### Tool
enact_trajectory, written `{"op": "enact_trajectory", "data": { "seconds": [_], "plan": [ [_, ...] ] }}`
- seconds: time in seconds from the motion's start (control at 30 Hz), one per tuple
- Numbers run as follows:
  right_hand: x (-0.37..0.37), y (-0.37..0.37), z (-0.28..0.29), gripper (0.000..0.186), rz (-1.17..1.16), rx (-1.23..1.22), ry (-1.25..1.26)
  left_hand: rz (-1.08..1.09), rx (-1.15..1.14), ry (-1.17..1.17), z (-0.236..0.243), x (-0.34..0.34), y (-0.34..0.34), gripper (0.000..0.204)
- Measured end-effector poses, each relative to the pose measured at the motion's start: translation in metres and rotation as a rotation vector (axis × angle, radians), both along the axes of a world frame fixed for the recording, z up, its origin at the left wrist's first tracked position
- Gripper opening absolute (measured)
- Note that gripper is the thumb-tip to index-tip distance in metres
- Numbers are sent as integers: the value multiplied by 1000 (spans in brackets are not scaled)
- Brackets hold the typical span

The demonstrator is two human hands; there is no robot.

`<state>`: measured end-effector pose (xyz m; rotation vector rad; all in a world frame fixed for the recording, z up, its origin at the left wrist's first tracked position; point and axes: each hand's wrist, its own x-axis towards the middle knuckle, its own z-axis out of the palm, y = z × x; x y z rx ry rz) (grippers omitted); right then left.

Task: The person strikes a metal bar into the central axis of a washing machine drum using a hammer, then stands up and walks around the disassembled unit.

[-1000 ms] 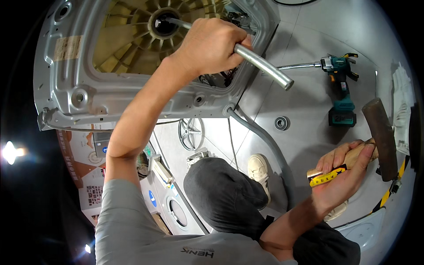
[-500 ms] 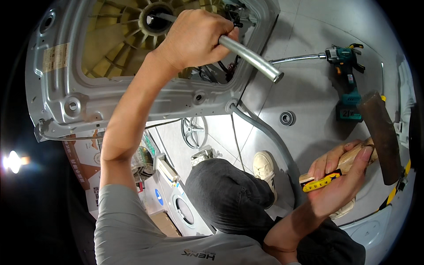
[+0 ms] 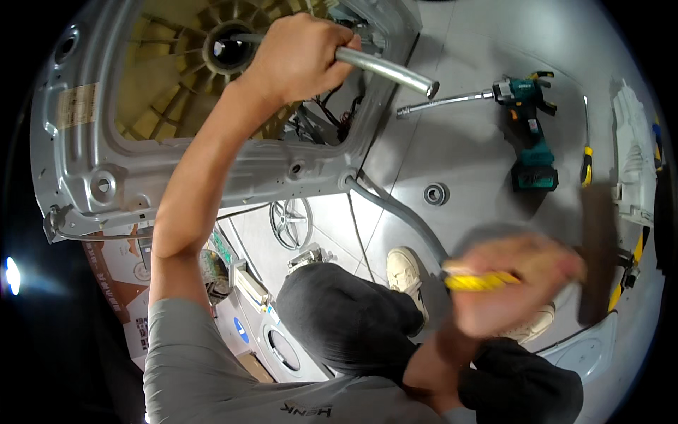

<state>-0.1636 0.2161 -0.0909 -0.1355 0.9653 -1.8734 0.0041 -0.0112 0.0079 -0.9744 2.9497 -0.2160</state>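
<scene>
My left hand (image 3: pixel 300 60) is closed round a smooth metal rod (image 3: pixel 388 73). One end of the rod reaches to the dark round hub opening of a yellowish ribbed washing machine tub (image 3: pixel 152 88); its free end sticks out to the right of my fist. Lower right, my right hand (image 3: pixel 515 283) is wrapped round the wooden handle of a hammer, blurred by motion. A yellow label shows on the handle, and the dark hammer head (image 3: pixel 597 258) stands out beyond the hand, apart from the rod.
A grey metal cabinet frame (image 3: pixel 205 173) surrounds the tub. On the tiled floor lie a teal cordless impact wrench (image 3: pixel 530 134) with a long extension, a bearing (image 3: pixel 436 193), a screwdriver (image 3: pixel 587 166) and a spoked pulley wheel (image 3: pixel 290 224). A grey hose (image 3: pixel 402 210) runs from the frame.
The view has shifted slightly. The rod's free end has swung up, away from me. My right hand has moved with the hammer, its head now lower in view and the grip more wrapped.
</scene>
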Motion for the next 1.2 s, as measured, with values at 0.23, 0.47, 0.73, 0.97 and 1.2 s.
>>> {"op": "enact_trajectory", "data": {
  "seconds": [0.23,0.47,0.73,0.97,1.2],
  "plan": [
    [17,-16,18,32,53,129,-87,184,23,-68,18,63,-18,9],
    [3,-15,20,37,-47,174,-22,160,-11,-80,7,34,-1,8],
    [2,-13,12,42,-15,241,-44,135,-11,-84,3,6,26,8],
    [-8,-10,7,44,-76,287,-58,54,22,45,-11,-3,39,26],
    [-15,-7,-6,45,-30,247,-27,80,-41,6,-18,0,30,25]
  ]
}}
